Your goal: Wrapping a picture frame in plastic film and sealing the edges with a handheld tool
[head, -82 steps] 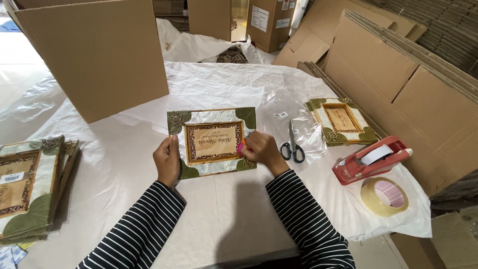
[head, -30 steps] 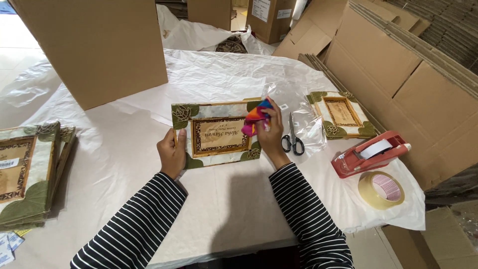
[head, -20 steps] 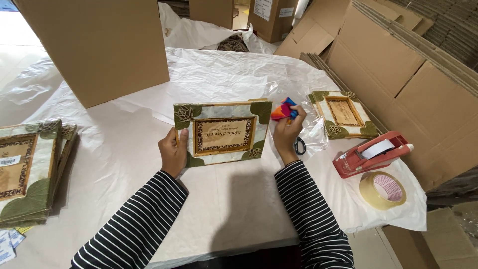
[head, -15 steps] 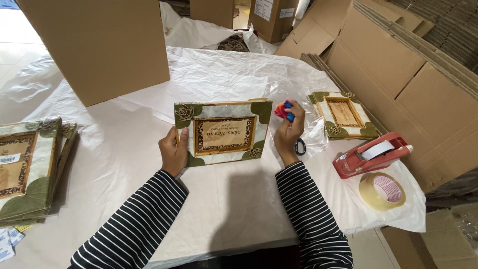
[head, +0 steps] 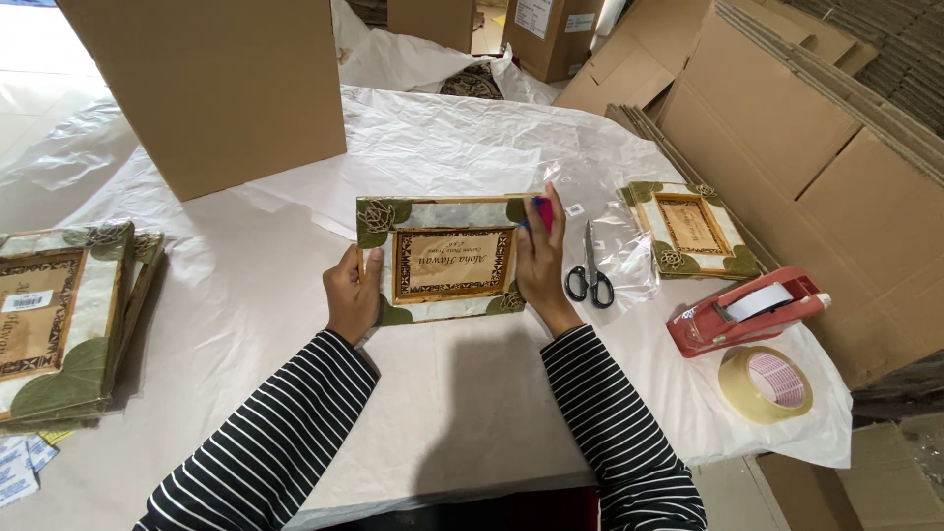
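Note:
A flat picture frame [head: 442,258] with green leaf corners and a brown patterned inner border lies on the white-covered table [head: 246,285] before me. My left hand [head: 352,292] grips its left edge, thumb on top. Over the frame's right side rests my right hand [head: 540,261], fingers closed around a small pink and blue thing [head: 539,208] at the frame's top right corner. What that thing is I cannot tell.
Black-handled scissors [head: 588,273] lie just right of my right hand on clear plastic. Another frame [head: 691,230], a red tape dispenser [head: 742,310] and a tape roll [head: 765,383] sit at right. Stacked frames [head: 59,320] at left; a cardboard box [head: 211,84] behind; flat cardboard [head: 816,147] at right.
My right hand lifted off the frame with the coloured thing, swung right toward the scissors, then came back down onto the frame's right edge. The left hand kept holding the frame.

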